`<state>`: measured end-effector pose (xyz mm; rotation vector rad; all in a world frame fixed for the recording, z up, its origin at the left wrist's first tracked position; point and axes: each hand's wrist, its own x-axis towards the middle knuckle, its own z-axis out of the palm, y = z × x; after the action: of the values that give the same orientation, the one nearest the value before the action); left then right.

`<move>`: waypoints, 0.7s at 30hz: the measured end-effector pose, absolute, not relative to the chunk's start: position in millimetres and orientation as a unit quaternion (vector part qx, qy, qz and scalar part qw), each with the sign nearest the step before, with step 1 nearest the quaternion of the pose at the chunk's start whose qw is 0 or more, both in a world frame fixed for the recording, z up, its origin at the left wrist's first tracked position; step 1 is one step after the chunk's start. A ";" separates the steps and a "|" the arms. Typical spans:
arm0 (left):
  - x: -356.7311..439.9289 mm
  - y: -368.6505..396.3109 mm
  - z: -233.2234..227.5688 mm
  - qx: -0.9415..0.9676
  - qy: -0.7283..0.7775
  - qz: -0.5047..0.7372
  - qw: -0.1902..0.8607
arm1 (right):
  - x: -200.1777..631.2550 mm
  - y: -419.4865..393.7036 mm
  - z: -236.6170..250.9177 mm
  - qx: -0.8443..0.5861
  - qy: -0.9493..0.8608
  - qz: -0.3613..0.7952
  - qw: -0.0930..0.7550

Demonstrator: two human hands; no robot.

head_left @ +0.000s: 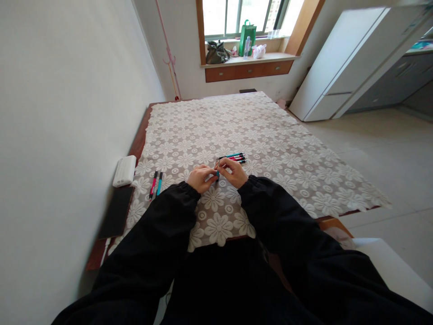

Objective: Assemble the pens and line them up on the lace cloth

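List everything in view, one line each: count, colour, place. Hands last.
pen in hands: 1, teal, held between both hands
pens in a bunch: about 4, teal and red with black, on the cloth just beyond the hands
pens in a pair: 2, one red, one teal, on the cloth left of the hands
tablecloth: 1, cream flower lace, covering the table
power bank: 1, white, left table edge by the wall
dark slab: 1, black, flat on the left table edge
windowsill items: dark bag, green bag, bottle, white bag
cabinet: 1, white, right of the window
left hand: 1, black sleeve, grip on the pen
right hand: 1, black sleeve, grip on the pen
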<state>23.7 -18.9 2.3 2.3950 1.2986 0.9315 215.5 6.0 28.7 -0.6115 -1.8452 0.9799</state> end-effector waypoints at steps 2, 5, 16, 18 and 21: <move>23.7 -18.7 1.9 0.824 0.450 0.317 0.131 | 215.4 5.9 29.3 -0.250 -0.751 0.398 0.464; 23.7 -18.8 2.4 0.823 0.451 0.319 0.133 | 215.6 6.3 28.8 -0.254 -0.754 0.393 0.461; 23.6 -18.4 1.3 0.820 0.444 0.335 0.135 | 215.8 7.7 25.6 -0.247 -0.757 0.389 0.464; 23.0 -18.1 1.1 0.822 0.448 0.326 0.131 | 215.8 8.1 24.9 -0.244 -0.758 0.388 0.464; 21.8 -17.4 0.8 0.833 0.447 0.304 0.118 | 215.7 8.7 23.6 -0.248 -0.757 0.391 0.462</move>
<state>21.8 -17.4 0.8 2.4362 1.3087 0.8881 215.7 8.7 23.6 -0.6099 -1.8614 0.9606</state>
